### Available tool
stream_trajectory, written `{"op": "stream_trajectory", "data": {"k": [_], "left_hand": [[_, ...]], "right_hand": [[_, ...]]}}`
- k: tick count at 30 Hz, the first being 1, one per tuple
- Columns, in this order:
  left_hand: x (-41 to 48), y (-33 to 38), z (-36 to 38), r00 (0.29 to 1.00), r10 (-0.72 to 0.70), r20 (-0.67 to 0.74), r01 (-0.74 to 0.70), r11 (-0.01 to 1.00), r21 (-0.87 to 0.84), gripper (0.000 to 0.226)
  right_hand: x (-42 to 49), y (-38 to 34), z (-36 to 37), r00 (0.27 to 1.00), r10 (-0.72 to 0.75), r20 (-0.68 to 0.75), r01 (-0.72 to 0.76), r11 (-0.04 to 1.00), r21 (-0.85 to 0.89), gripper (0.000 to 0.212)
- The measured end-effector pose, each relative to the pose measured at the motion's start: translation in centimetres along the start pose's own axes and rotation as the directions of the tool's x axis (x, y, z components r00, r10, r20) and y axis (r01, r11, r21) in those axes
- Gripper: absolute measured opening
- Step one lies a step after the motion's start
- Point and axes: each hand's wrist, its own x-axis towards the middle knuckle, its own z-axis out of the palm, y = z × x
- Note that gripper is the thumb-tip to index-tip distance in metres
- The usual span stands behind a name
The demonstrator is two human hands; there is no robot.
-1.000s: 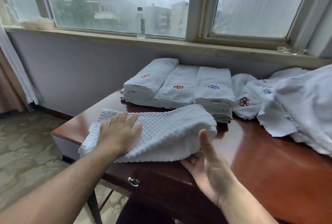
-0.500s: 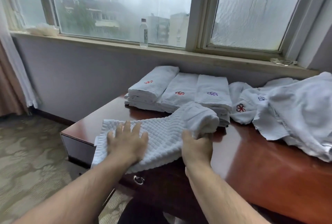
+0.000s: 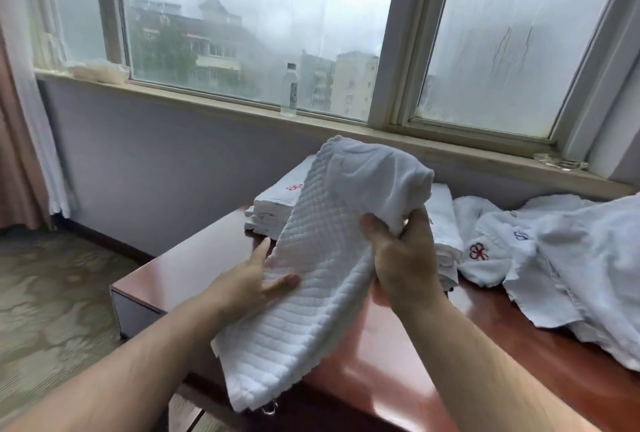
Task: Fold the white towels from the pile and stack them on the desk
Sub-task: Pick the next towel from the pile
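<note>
Up front, the right hand (image 3: 403,258) grips a bunched end of the white waffle-textured towel (image 3: 311,275), raised above the red-brown wooden desk (image 3: 398,355); the left hand (image 3: 254,275) lies flat against its side, fingers straight. It hides part of the folded white towel stack (image 3: 273,206). Crumpled white towels (image 3: 571,258) lie rightward; a clear plastic bottle (image 3: 289,90) stands on the windowsill.

Waffle-textured white cloth towel (image 3: 311,286) — glossy reddish wood desk (image 3: 391,355)

Soft grey daylight through window (image 3: 263,33); glare on desk (image 3: 398,338); edges bowed, slightly blurred.
</note>
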Motion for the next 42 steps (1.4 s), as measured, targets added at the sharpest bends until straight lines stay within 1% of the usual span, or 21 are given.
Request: {"op": "stream_trajectory", "data": {"k": [3,4,5,7,8,10,12,16,18,20,22,23,24,26,29,33,37,39,40,41,42], "left_hand": [[0.9,-0.4,0.5,1.000,-0.024,0.000,0.024,0.999,0.031,0.126],[1.4,-0.4,0.5,1.000,-0.024,-0.001,0.024,0.999,0.026,0.121],[1.9,-0.4,0.2,1.000,-0.020,0.000,0.020,1.000,-0.009,0.108],[3.1,-0.5,-0.7,1.000,-0.009,0.012,0.010,0.993,-0.120,0.072],[3.7,-0.7,-1.2,1.000,0.001,0.029,0.004,0.985,-0.171,0.064],[4.3,-1.5,-2.0,0.997,0.053,0.048,-0.038,0.961,-0.275,0.062],[4.7,-2.0,-2.2,0.993,0.108,0.047,-0.084,0.928,-0.363,0.069],[5.5,-1.6,-2.7,0.990,0.125,-0.071,-0.141,0.941,-0.308,0.083],[6.1,-1.2,-3.6,0.983,0.145,-0.109,-0.173,0.931,-0.320,0.072],[6.6,-1.0,-4.6,0.979,0.169,-0.116,-0.198,0.923,-0.329,0.055],[7.1,-1.0,-5.9,0.970,0.215,-0.113,-0.241,0.903,-0.357,0.045],[7.4,-0.8,-6.7,0.966,0.232,-0.112,-0.257,0.890,-0.376,0.041],[7.9,-0.6,-7.5,0.966,0.235,-0.108,-0.259,0.883,-0.393,0.044],[9.4,-0.1,-9.0,0.974,0.201,-0.102,-0.225,0.882,-0.414,0.060],[12.7,0.2,-10.8,0.986,0.147,-0.083,-0.168,0.892,-0.420,0.069],[17.2,0.9,-12.5,0.995,0.092,-0.040,-0.100,0.893,-0.438,0.060],[21.6,1.3,-14.0,0.999,0.009,0.041,0.014,0.844,-0.536,0.060],[23.8,1.9,-14.2,0.998,-0.012,0.059,0.044,0.823,-0.567,0.063],[24.9,2.1,-14.2,0.997,-0.023,0.067,0.058,0.811,-0.582,0.063],[25.9,2.2,-14.1,0.996,-0.037,0.082,0.079,0.802,-0.592,0.061],[26.9,2.1,-13.8,0.992,-0.066,0.105,0.115,0.803,-0.584,0.059]], "right_hand": [[1.9,1.3,0.7,0.997,0.049,0.052,-0.053,0.996,0.066,0.032],[2.5,1.6,0.8,0.996,0.063,0.057,-0.068,0.994,0.087,0.031],[3.1,2.0,1.0,0.995,0.082,0.056,-0.087,0.991,0.103,0.030],[4.5,2.4,1.0,0.994,0.097,0.046,-0.102,0.988,0.114,0.027],[5.3,2.5,0.9,0.996,0.083,0.042,-0.087,0.991,0.101,0.025],[6.8,2.7,0.7,0.998,0.052,0.043,-0.056,0.994,0.092,0.024],[8.3,2.9,0.8,0.998,0.047,0.051,-0.052,0.993,0.104,0.024],[11.2,3.8,2.1,0.990,0.090,0.104,-0.102,0.989,0.108,0.024],[12.9,3.8,2.8,0.988,0.094,0.123,-0.106,0.990,0.093,0.025],[14.8,3.9,3.6,0.986,0.072,0.151,-0.078,0.996,0.036,0.028],[16.6,4.0,4.6,0.980,0.080,0.180,-0.083,0.996,0.011,0.031],[17.6,4.2,5.0,0.977,0.097,0.190,-0.103,0.994,0.022,0.033],[18.7,4.5,5.5,0.973,0.117,0.198,-0.128,0.991,0.043,0.036],[20.9,5.0,6.0,0.967,0.158,0.202,-0.178,0.980,0.088,0.040],[24.2,6.4,7.6,0.955,0.211,0.209,-0.235,0.967,0.098,0.040],[28.7,8.3,9.2,0.945,0.275,0.175,-0.291,0.954,0.077,0.035],[33.2,9.6,10.0,0.949,0.291,0.126,-0.303,0.948,0.099,0.034],[35.2,10.4,10.0,0.953,0.295,0.068,-0.302,0.945,0.127,0.034],[36.1,10.9,10.0,0.952,0.304,0.032,-0.305,0.945,0.119,0.033],[36.7,11.5,9.9,0.949,0.315,-0.003,-0.314,0.948,0.056,0.034],[37.3,12.3,9.7,0.940,0.339,-0.028,-0.341,0.938,-0.069,0.038]]}}
